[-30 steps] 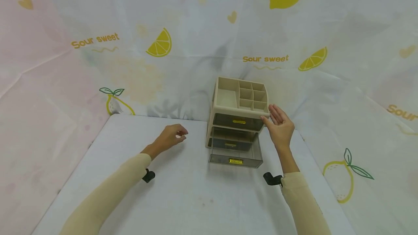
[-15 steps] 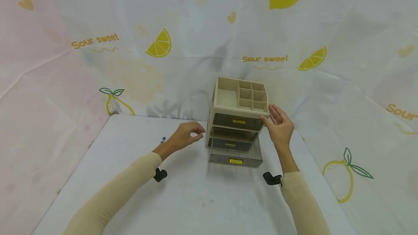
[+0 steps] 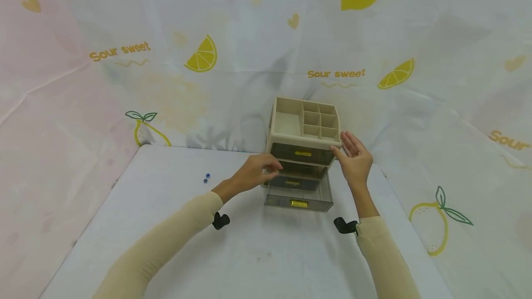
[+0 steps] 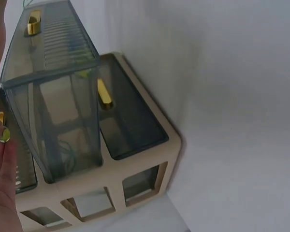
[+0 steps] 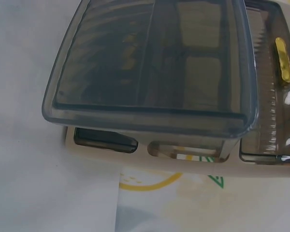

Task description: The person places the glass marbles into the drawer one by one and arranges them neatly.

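Note:
My left hand (image 3: 254,172) is over the left side of the pulled-out middle drawer (image 3: 299,204). Between its thumb and fingertips it pinches a small, shiny yellow-green marble (image 4: 5,135), plain in the left wrist view. The smoky clear drawer has a gold handle and belongs to a beige desktop organizer (image 3: 305,138). With fingers straight, my right hand (image 3: 355,163) rests on the organizer's front right corner, thumb on the front edge and fingers along the side. Two small blue marbles (image 3: 208,176) lie on the table, left of the organizer.
The organizer's top drawer (image 3: 302,153) is closed, below an open top tray (image 3: 287,122) with several compartments. It stands on a white-covered table (image 3: 249,262), close to a lemon-print backdrop (image 3: 249,91) that surrounds the table at the back and sides.
My left hand has moved right, from the table's left part to over the drawer, still pinching. The blue marbles have come into sight behind it. My right hand stays at the corner.

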